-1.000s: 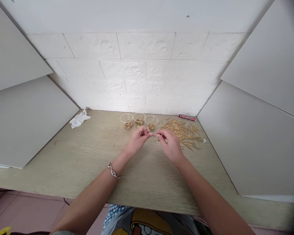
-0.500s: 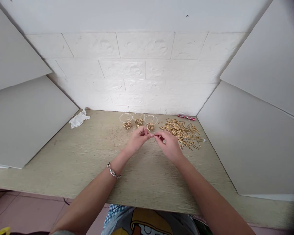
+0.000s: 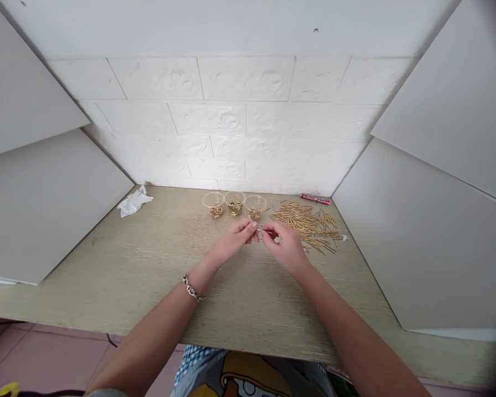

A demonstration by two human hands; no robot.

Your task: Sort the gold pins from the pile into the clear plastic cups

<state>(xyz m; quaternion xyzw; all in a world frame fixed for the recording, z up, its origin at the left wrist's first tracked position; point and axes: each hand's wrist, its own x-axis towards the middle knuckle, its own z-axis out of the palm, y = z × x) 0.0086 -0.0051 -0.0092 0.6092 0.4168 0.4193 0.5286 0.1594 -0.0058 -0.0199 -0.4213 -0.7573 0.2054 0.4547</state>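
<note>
My left hand (image 3: 233, 241) and my right hand (image 3: 284, 243) meet over the middle of the wooden table (image 3: 149, 264), fingertips pinched together. Between them runs a thin gold pin (image 3: 263, 231), held at both ends. A bracelet sits on my left wrist. Just behind my hands stand three clear plastic cups (image 3: 234, 203) in a row, each with small gold pieces in the bottom. A loose pile of gold pins (image 3: 310, 223) lies on the table to the right of the cups.
A crumpled white cloth (image 3: 134, 201) lies at the back left. A red pen-like object (image 3: 314, 198) rests at the back right against the white brick wall. White panels close in both sides of the table.
My hands have drawn slightly closer together and the left fingers now pinch the pin's left end. Nothing else on the table moved.
</note>
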